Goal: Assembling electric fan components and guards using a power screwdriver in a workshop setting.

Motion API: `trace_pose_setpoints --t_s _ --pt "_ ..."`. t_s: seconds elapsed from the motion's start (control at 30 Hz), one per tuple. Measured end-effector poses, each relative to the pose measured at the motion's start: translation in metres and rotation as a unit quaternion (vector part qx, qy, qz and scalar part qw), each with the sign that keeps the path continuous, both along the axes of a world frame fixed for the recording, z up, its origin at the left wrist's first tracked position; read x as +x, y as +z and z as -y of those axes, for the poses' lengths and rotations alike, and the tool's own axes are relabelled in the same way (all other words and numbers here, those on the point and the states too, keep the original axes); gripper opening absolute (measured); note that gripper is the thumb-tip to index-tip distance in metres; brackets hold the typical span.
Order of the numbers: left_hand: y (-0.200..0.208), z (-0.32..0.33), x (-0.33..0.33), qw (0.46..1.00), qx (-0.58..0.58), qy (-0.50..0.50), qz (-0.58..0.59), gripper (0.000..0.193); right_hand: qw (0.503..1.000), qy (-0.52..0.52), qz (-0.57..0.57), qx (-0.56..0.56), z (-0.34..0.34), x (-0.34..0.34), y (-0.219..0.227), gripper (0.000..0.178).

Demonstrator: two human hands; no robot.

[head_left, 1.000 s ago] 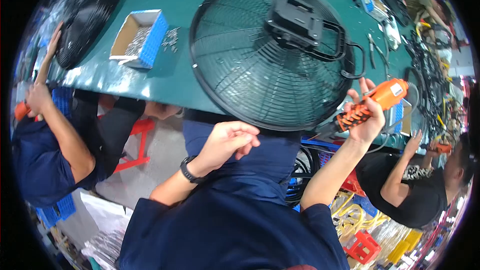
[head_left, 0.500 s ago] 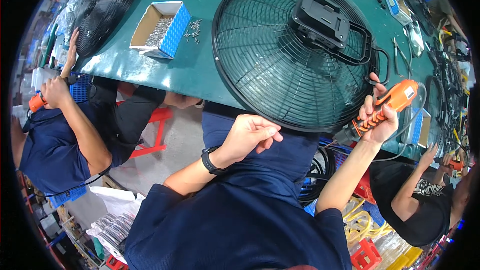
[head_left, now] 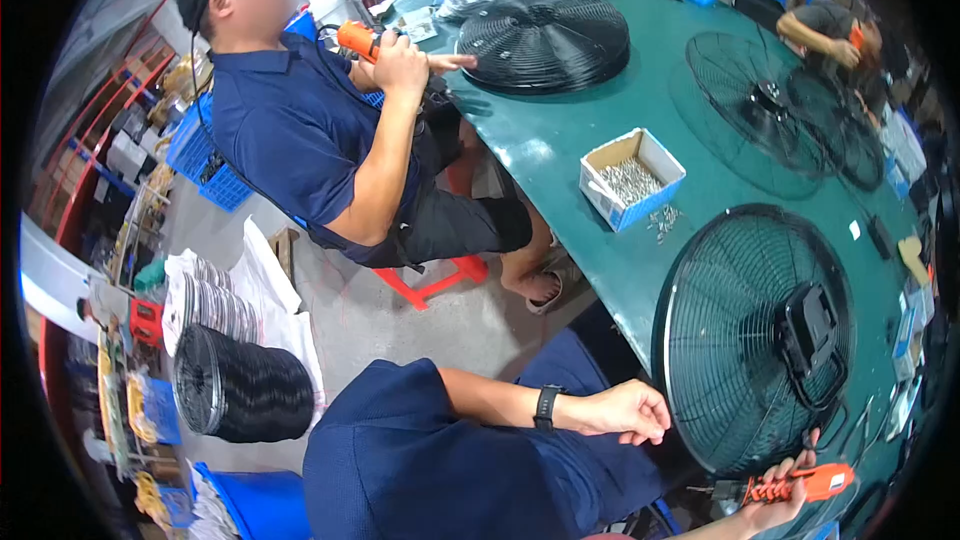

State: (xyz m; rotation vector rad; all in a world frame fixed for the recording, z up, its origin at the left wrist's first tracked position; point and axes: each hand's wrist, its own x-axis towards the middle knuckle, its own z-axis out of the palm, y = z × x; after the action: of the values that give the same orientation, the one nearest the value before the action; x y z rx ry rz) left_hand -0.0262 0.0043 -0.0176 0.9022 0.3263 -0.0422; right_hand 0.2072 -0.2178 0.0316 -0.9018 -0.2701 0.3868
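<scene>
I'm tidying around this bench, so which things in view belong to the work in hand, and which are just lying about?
Apparently in use:
orange power tool, in the right hand
black wire grille, beside the left hand
probably the box of small metal parts

Apparently just lying about:
black cylindrical bundle
blue bin
white sheeting

black fan guard and orange power tool now lower right in view
</scene>
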Motion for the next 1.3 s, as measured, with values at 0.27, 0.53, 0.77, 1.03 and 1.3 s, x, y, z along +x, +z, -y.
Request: trace_pose_setpoints --t_s 0.27,0.53,0.77,1.03,1.3 --pt "-0.002 -0.011 -0.018 0.999 -0.038 0.032 -0.006 0.017 0.998 -0.006 -0.062 -0.016 0.015 -0.021 -0.002 0.036" --pt "-0.004 -0.006 -0.011 0.998 -0.055 -0.003 -0.001 0.016 0.977 -0.193 -0.093 -0.006 -0.010 -0.081 0.032 0.037" --pt "0.010 0.013 -0.007 0.981 -0.191 -0.031 0.020 0.015 0.930 0.197 0.218 0.222 -0.024 -0.090 0.054 0.037" --pt "0.016 0.013 -0.006 0.962 -0.271 -0.018 -0.002 0.014 0.952 -0.055 0.047 0.297 -0.065 -0.137 0.083 0.053" --pt "0.024 0.004 -0.007 0.955 -0.296 -0.013 -0.021 0.011 0.956 -0.002 0.251 0.152 -0.071 -0.128 0.073 0.043"
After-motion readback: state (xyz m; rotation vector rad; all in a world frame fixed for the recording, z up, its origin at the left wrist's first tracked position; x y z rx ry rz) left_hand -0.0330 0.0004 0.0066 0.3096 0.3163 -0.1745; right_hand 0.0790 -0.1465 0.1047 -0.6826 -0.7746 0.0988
